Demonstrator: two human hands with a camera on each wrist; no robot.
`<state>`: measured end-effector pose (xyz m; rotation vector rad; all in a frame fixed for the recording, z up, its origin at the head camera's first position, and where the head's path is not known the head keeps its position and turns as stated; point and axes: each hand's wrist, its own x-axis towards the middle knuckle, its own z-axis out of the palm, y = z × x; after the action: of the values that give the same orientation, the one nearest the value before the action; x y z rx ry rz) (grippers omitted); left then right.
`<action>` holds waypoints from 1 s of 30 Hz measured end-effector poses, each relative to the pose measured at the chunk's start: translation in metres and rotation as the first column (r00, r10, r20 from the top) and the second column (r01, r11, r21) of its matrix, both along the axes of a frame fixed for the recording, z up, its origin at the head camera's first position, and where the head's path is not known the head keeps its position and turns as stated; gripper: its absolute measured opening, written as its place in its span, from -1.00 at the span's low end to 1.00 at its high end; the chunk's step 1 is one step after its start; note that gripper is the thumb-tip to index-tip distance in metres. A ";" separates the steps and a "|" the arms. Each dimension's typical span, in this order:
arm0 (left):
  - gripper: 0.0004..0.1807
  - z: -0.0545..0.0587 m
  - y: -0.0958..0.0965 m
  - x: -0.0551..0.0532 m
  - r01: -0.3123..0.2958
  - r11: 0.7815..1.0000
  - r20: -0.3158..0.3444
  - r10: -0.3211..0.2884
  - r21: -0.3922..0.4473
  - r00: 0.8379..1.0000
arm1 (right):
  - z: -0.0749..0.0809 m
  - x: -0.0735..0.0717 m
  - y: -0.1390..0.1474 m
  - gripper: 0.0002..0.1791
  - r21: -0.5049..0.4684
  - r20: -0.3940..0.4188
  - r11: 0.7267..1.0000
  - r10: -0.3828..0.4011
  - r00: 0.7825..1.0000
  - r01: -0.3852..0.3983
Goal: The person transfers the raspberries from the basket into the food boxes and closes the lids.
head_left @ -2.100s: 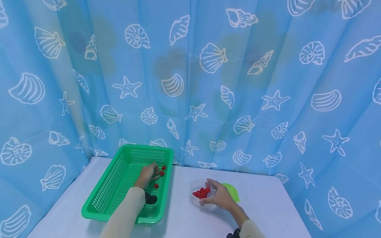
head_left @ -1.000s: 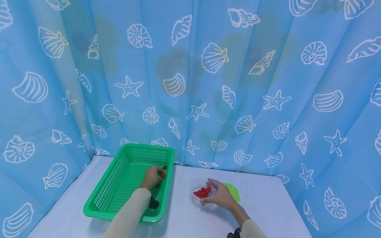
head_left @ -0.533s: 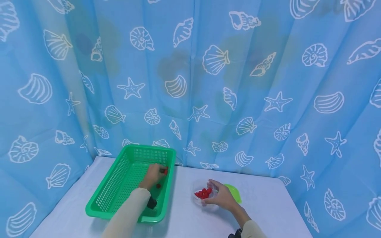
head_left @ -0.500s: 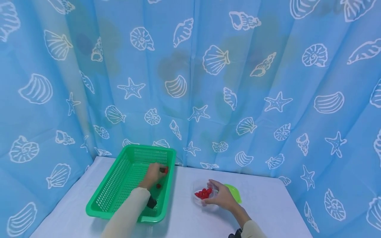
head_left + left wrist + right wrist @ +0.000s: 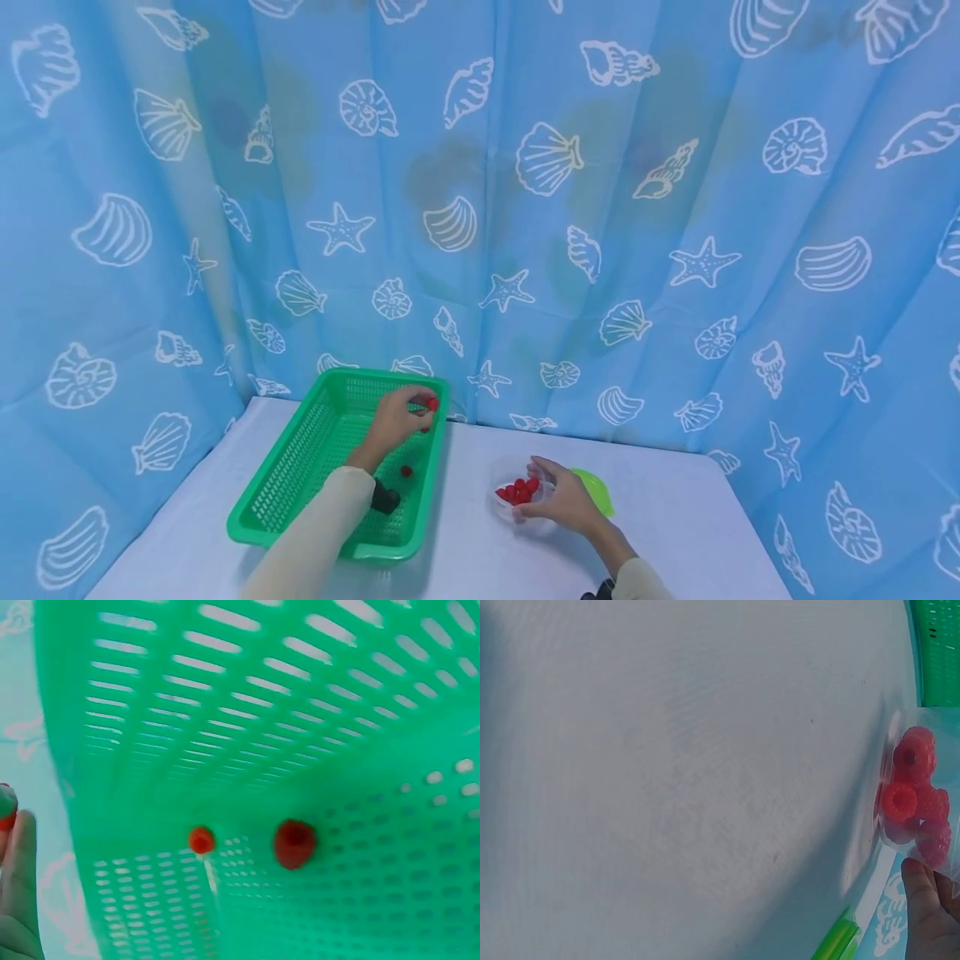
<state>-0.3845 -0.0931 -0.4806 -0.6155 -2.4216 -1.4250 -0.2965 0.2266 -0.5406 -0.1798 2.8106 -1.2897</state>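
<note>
"So, what does the left hand [image 5: 394,419] have?"

"One red raspberry [image 5: 432,403], pinched between thumb and fingertips above the far right part of the green basket [image 5: 292,471]."

"Any others in there?"

"Two show in the left wrist view: a larger-looking berry [image 5: 295,844] and a smaller-looking one [image 5: 201,840], apart from each other. From the head, one lies plainly on the basket's floor toward the right wall, on the near side of the hand."

"And the right hand [image 5: 566,500]?"

"That one grips a clear tub [image 5: 506,468] from its right side, thumb at the near side and fingers at the far side. The tub stands upright on the white tabletop [image 5: 675,533], to the right of the basket and apart from it."

"Is it holding fruit?"

"Yes, a cluster of raspberries [image 5: 519,490], packed against one another. In the right wrist view a couple show their hollow ends through the clear wall."

"What's that bright bit beyond the right hand?"

"A lime-green piece [image 5: 595,490] on the tabletop, partly hidden by the hand. A blue curtain [image 5: 465,275] with white shells and starfish hangs along the far side."
</note>
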 end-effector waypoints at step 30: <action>-0.60 0.039 0.103 0.036 0.128 0.991 -0.070 -0.124 0.049 0.990 | -0.003 -0.002 0.002 0.21 -0.020 -0.007 1.000 0.018 1.000 -0.018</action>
<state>-0.3480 0.0101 -0.4421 -0.8032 -2.3213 -1.4877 -0.2984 0.2287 -0.5441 -0.2098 2.7959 -1.3171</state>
